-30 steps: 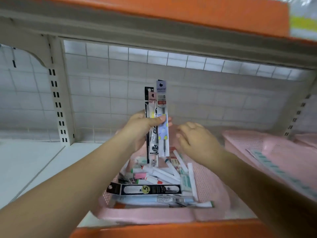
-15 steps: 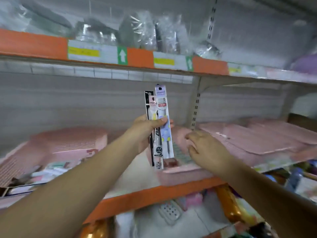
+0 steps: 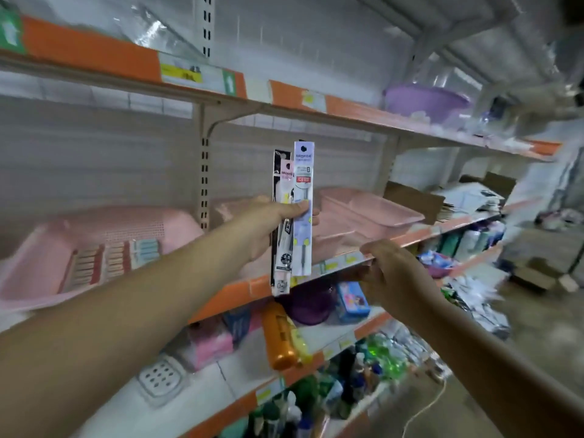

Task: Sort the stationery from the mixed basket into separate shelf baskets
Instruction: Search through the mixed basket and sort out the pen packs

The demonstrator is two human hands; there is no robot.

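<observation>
The left hand (image 3: 268, 226) pinches upright pen packs (image 3: 292, 216) before pink baskets (image 3: 363, 213) at the shelf's front edge; the right hand (image 3: 395, 273) is loosely curled.

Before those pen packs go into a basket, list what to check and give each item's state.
1. Grip: left hand pinches the pen packs upright, thumb across the front: ok.
2. Right hand free, holding nothing: ok.
3. Packs all one kind: print too blurred: cannot tell.
4. Pink baskets behind the packs ready to receive: insides blurred: cannot tell.
5. Left pink basket free for pens: already holds rows of small items: not ok.
</observation>
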